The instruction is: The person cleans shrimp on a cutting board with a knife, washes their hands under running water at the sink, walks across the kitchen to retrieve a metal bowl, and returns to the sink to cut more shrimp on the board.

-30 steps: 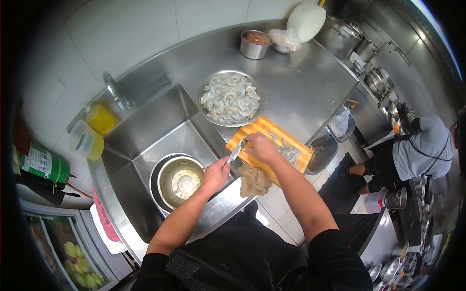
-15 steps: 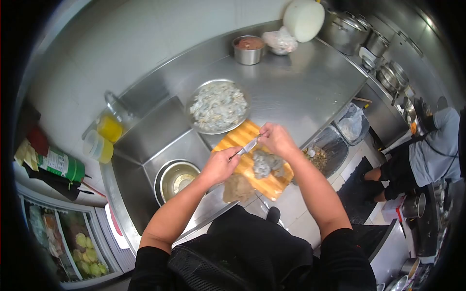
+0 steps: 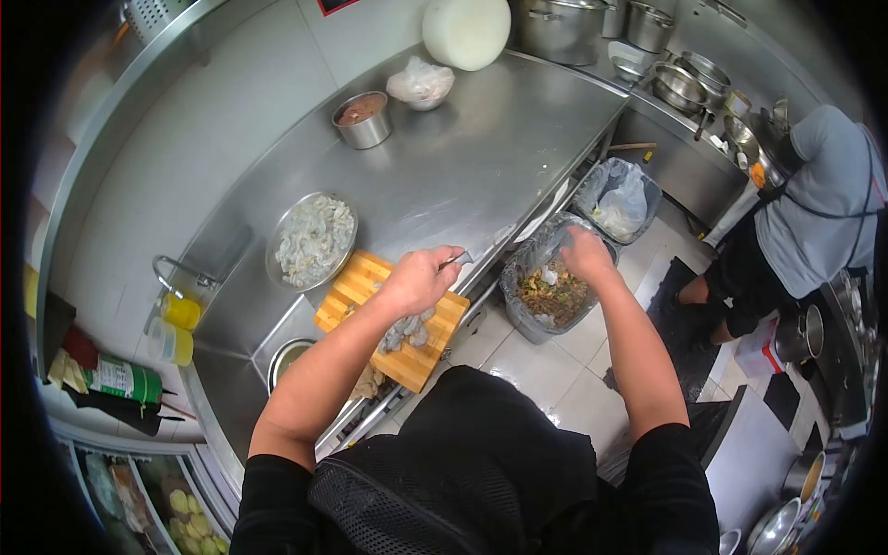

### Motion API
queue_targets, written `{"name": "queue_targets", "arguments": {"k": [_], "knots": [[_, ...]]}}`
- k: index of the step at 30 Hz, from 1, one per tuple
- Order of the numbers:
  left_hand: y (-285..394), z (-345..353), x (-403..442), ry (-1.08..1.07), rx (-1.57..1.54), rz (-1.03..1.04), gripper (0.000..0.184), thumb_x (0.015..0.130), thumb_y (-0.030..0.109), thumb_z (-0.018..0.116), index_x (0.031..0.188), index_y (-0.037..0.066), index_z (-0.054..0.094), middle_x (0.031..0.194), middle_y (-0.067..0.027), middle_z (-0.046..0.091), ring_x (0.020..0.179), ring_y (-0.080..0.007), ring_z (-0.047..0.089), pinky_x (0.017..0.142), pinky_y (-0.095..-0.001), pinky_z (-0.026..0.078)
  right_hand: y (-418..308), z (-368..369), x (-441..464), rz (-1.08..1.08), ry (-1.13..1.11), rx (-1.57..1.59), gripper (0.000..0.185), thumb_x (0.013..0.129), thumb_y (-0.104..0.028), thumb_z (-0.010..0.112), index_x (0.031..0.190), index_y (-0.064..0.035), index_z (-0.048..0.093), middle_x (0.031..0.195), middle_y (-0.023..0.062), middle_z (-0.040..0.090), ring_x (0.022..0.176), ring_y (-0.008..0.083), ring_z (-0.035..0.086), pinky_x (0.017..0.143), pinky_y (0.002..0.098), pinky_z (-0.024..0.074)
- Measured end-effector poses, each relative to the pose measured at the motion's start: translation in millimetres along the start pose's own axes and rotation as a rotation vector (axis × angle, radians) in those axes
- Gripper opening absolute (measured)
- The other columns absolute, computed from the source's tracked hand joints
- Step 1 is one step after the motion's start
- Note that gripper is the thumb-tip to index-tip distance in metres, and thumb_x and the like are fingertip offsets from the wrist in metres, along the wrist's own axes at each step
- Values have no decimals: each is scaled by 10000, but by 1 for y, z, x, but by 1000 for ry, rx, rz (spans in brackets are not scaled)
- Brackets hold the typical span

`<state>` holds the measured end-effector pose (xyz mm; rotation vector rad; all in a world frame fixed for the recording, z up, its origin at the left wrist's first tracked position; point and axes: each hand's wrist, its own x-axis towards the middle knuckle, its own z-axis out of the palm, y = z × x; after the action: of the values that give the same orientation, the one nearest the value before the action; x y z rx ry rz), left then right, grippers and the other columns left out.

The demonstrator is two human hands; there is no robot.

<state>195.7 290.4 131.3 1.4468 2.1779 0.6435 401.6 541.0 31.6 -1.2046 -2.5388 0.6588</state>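
My left hand [image 3: 418, 279] is wrapped around a small knife [image 3: 457, 260], its short blade pointing right above the edge of the wooden cutting board [image 3: 433, 344]. Grey shrimp [image 3: 405, 331] lie in a pile on the board, partly behind my left forearm. Beside the board, a round metal bowl [image 3: 271, 254] is full of peeled shrimp [image 3: 317, 242]. Over a lined waste bin [image 3: 529, 319] hangs my right hand [image 3: 588, 255], fingers bunched and pointing down; whatever they hold, if anything, is hidden. Food scraps [image 3: 553, 294] fill part of that bin.
A second lined bin [image 3: 655, 199] stands behind the first. On the steel counter [image 3: 444, 157] are a pot of reddish meat [image 3: 363, 120] and a bagged bowl [image 3: 422, 85]. The sink [image 3: 227, 301] is at left. A co-worker [image 3: 814, 199] stands at right.
My right hand has left the knife and board and moved right, over the waste bin. My left hand still grips the knife, and the view has swung to the right.
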Motion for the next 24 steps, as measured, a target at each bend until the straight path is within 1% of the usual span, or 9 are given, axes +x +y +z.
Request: {"name": "queue_targets", "arguments": {"k": [3, 8, 11, 14, 16, 18, 20, 22, 24], "knots": [[-1, 3, 7, -29, -62, -77, 402, 1018, 265, 558, 1358, 68, 644, 923, -115, 730, 820, -226, 678, 808, -361, 543, -17, -4, -18, -162, 55, 72, 514, 921, -289, 729, 1354, -36, 615, 1313, 237, 621, 1196, 432, 610, 1022, 478, 501], [17, 5, 22, -109, -240, -177, 409, 991, 247, 537, 1303, 12, 660, 871, -87, 721, 745, -191, 657, 754, -347, 539, -66, -14, -48, -648, 1, -7, 713, 960, -530, 628, 1534, -141, 465, 1630, 253, 267, 1485, 467, 287, 1198, 526, 307], [27, 6, 34, -151, -286, -179, 411, 987, 248, 545, 1299, 7, 661, 864, -73, 720, 694, -161, 635, 696, -328, 531, -61, -12, -45, -642, -24, -149, 742, 975, -586, 566, 1587, -204, 391, 1671, 261, 148, 1520, 490, 185, 1227, 551, 230], [28, -2, 33, -154, -230, -147, 418, 986, 253, 561, 1313, 8, 654, 869, -61, 713, 672, -136, 610, 661, -312, 521, -31, -4, -27, -474, -4, -229, 741, 985, -585, 543, 1598, -206, 371, 1691, 257, 84, 1540, 473, 152, 1236, 548, 209], [30, -12, 20, -145, -214, -179, 425, 989, 256, 571, 1325, 9, 646, 882, -55, 707, 664, -123, 591, 648, -305, 514, 1, 10, -9, -391, 88, -166, 672, 975, -517, 592, 1530, -155, 480, 1657, 260, 218, 1512, 461, 233, 1217, 531, 258], [36, -32, 3, -122, -254, -265, 431, 992, 259, 580, 1338, 8, 638, 901, -52, 702, 655, -115, 571, 638, -300, 508, 26, 8, 11, -278, 35, -110, 558, 958, -356, 651, 1455, -122, 553, 1556, 262, 402, 1392, 436, 436, 1136, 489, 392], [29, -49, -18, -32, -280, -300, 427, 995, 258, 596, 1338, 6, 635, 914, -49, 689, 647, -112, 553, 631, -290, 500, 56, 20, 37, -67, -31, 17, 519, 902, -205, 700, 1395, -86, 590, 1410, 254, 548, 1230, 412, 575, 1029, 477, 478], [18, -68, -48, 75, -304, -364, 417, 998, 255, 601, 1331, 8, 641, 907, -43, 684, 645, -103, 547, 622, -280, 493, 79, 32, 59, 67, -245, -136, 565, 866, -144, 719, 1407, -72, 572, 1329, 271, 612, 1177, 426, 612, 999, 491, 495], [-3, -85, -86, 174, -331, -440, 410, 997, 254, 609, 1322, 8, 648, 894, -38, 678, 644, -91, 547, 611, -267, 482, 128, 66, 52, -178, -64, -190, 562, 842, -135, 735, 1379, -63, 583, 1203, 252, 675, 1102, 437, 649, 949, 494, 518]]}}
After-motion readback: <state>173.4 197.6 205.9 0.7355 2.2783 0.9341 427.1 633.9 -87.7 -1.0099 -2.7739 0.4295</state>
